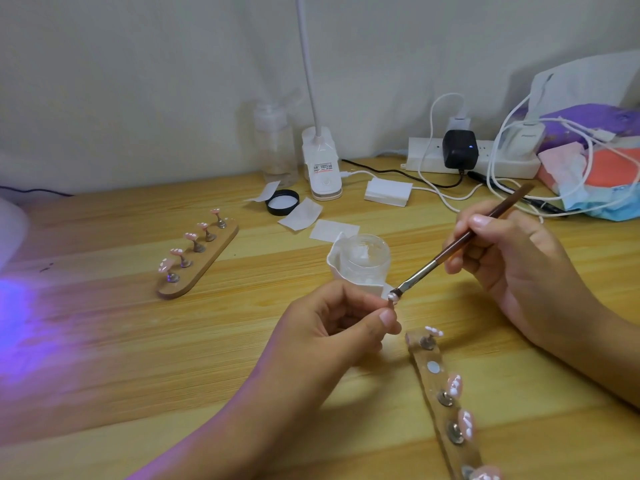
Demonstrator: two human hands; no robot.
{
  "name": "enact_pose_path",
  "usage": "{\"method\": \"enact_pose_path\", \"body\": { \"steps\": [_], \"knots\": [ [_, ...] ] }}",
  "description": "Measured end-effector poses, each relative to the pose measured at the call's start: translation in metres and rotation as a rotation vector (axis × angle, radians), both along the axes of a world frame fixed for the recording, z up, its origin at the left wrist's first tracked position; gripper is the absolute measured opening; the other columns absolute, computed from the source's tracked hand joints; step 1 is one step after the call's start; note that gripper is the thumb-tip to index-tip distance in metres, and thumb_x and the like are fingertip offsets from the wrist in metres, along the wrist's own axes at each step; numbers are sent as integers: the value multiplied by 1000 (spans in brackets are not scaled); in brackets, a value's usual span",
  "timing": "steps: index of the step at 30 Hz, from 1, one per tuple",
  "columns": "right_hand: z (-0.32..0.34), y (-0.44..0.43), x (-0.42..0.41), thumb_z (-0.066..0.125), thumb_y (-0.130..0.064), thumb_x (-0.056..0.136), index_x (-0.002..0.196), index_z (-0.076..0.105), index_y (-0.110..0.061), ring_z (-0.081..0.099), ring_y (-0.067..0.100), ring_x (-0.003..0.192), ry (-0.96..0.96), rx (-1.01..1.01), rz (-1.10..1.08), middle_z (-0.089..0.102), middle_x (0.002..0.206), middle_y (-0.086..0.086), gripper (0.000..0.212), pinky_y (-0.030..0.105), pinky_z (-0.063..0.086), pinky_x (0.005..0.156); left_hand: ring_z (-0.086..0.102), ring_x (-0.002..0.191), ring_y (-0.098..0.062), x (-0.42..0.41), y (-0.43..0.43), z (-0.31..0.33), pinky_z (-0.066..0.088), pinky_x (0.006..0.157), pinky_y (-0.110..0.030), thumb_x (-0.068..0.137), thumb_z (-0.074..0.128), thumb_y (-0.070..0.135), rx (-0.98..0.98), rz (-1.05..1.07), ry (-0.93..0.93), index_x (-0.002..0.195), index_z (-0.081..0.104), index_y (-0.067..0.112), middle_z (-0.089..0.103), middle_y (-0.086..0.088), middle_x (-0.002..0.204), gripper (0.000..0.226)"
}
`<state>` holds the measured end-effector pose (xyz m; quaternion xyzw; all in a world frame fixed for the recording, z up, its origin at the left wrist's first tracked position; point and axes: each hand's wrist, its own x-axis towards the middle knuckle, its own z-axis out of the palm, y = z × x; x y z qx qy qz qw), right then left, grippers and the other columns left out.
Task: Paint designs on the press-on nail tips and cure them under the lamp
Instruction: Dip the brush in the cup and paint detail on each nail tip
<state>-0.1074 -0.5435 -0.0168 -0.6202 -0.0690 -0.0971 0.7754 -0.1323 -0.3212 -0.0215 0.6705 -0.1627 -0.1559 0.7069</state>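
My left hand (341, 322) pinches a small stand with a pink nail tip (392, 298) on top, held above the table. My right hand (512, 268) grips a brown-handled brush (460, 242), and its bristle end touches that nail tip. Just behind them stands an open jar of clear gel (367, 254) in a white holder. A wooden holder strip (441, 403) at the lower right carries several pink painted tips, with one bare magnet spot. A second wooden holder (204, 263) with several pink tips lies to the left.
Purple light (20, 313) from the curing lamp spills over the table's left edge. Behind the jar lie white wipes (301, 213), a black lid (282, 201), a clear bottle (275, 143), a white desk lamp base (322, 168), a power strip (474, 157) with cables, and tissue packs (595, 174).
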Motion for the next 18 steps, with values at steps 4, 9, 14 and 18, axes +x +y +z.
{"method": "enact_pose_path", "body": {
  "steps": [4,9,14,18],
  "knots": [
    [1,-2,1,53,-19,85,73,67,-19,62,15,60,8,41,-23,62,69,4,18,22,53,60,61,66,-2,0,0,0,47,66,-12,79,70,27,-2,8,7,78,71,31,74,3,79,4],
    [3,2,0,49,-17,86,71,67,-18,62,15,58,8,93,75,62,65,5,23,22,54,59,61,65,-2,0,-1,0,47,65,-13,79,70,28,1,10,20,78,71,33,74,2,80,4],
    [1,3,0,50,-18,86,70,70,-23,64,16,61,7,10,100,65,68,4,26,23,55,60,61,63,-2,0,-2,0,47,63,-13,78,70,26,-12,15,23,77,72,33,74,1,78,8],
    [-1,-1,0,54,-22,89,74,70,-27,65,13,64,-39,-61,46,65,72,1,22,23,55,62,61,63,-3,0,-2,1,47,63,-12,77,70,25,-4,17,22,75,71,27,75,0,77,3]
  ]
}}
